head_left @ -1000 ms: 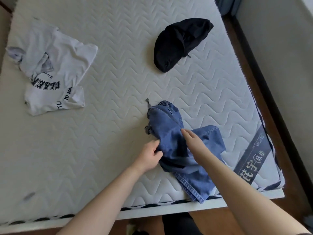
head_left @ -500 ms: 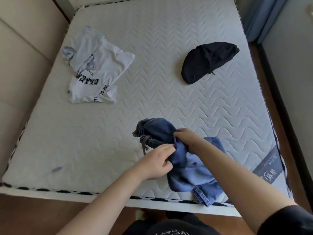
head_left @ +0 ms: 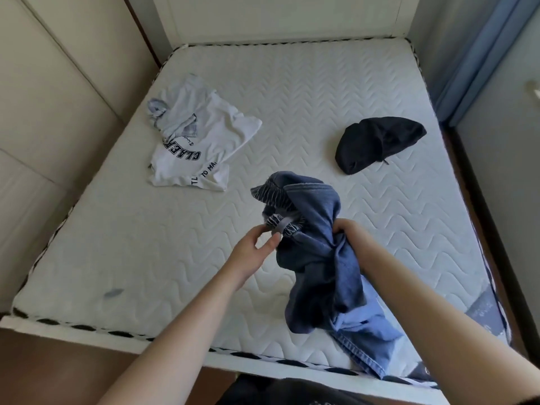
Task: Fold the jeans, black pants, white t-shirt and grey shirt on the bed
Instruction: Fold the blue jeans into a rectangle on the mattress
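Both hands work the jeans [head_left: 318,258] above the mattress [head_left: 292,112] near its front edge: right hand [head_left: 349,233] clenched around bunched denim, left hand [head_left: 257,249] pinching the grey waist strap. White t-shirt [head_left: 204,147] with grey shirt [head_left: 172,118] on it toward left edge; black pants [head_left: 377,143] crumpled toward right edge.

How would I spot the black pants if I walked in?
Start at the white quilted mattress and look to its right side, near the blue curtain. The black pants lie there bunched in a dark mound, the only black garment, apart from the others.
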